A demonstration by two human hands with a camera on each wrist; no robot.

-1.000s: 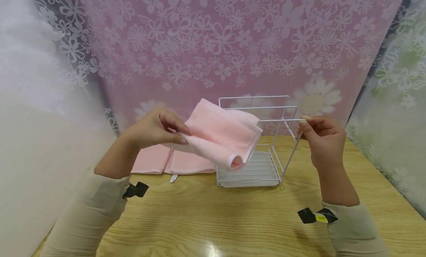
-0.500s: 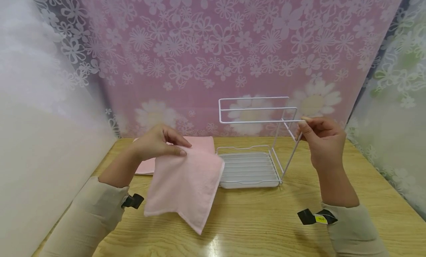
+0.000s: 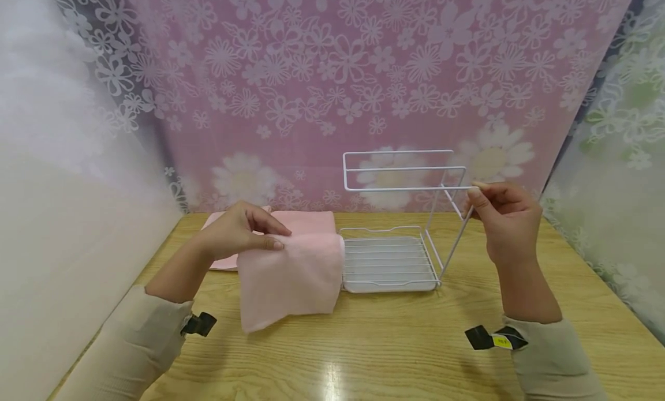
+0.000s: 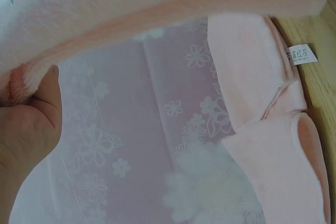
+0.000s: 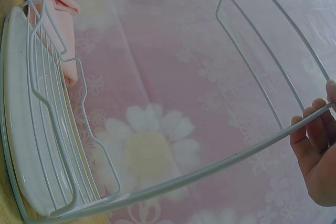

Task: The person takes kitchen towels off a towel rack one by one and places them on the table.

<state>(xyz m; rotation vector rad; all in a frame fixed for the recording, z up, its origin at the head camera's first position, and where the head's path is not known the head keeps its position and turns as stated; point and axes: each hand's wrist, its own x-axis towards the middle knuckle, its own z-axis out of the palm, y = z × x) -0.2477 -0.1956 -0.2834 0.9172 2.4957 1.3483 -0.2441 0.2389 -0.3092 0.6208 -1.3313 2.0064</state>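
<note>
My left hand (image 3: pixel 234 233) pinches a pink towel (image 3: pixel 291 280) near its upper edge, between thumb and fingers. The towel hangs down in front of other folded pink towels (image 3: pixel 312 221), its right edge overlapping the left end of a white wire rack (image 3: pixel 395 189) in the head view. At the rack's upper right front corner, my right hand (image 3: pixel 506 216) grips the wire between thumb and fingers. The rack stands upright, with bare top rails. In the left wrist view, the held towel crosses the top, and part of the left hand (image 4: pixel 31 124) shows beneath it.
Under the rack's lower wires lies a white tray (image 3: pixel 358 289). A small white label (image 4: pixel 303 54) sticks out from the folded towels. Behind the wooden table (image 3: pixel 395 343) hangs a pink flowered curtain (image 3: pixel 312 101); pale sheets (image 3: pixel 78 176) close off both sides.
My left hand has moved down and left, carrying the towel from the rack's upper rails. The towel has dropped from a raised, curled shape to hanging. My right hand keeps its hold on the rack.
</note>
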